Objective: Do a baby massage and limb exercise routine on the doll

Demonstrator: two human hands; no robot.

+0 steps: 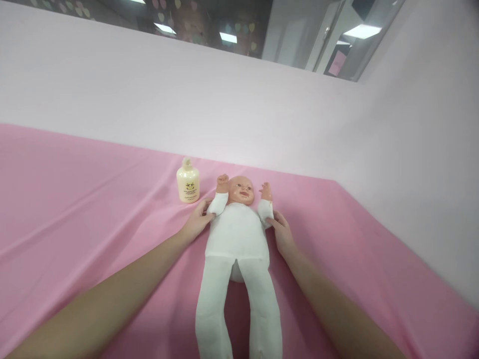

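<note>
The pink cloth (75, 214) spreads in long creases from the left, its far edge meeting a white wall (149, 99). Above that wall, a dark glass panel (123, 17) shows scattered heart shapes (193, 6) and bright rectangles of light.

Near the far edge of the cloth, left of its far right corner, a cream-yellow bottle (188, 184) stands upright, with dark print on its front and a pale top.

Just beside the bottle, on its near side, the left hand (197, 219) grips the bent arm of a doll (237, 232); the thumb lies along the near side of the white sleeve, and the other fingers curl behind it, partly hidden.

The doll lies on its back on the cloth, its head close to the far edge and its legs stretching toward the near side, where the picture cuts them off. White fabric covers its body, arms and legs; both of its small hands are raised beside the head.

To the right, the right hand (283, 234) holds the doll's other arm near the elbow, thumb against the sleeve and fingers closed behind it.

Beyond this hand, the cloth reaches its far right corner, where its right edge turns along another pale wall (422, 164).
</note>
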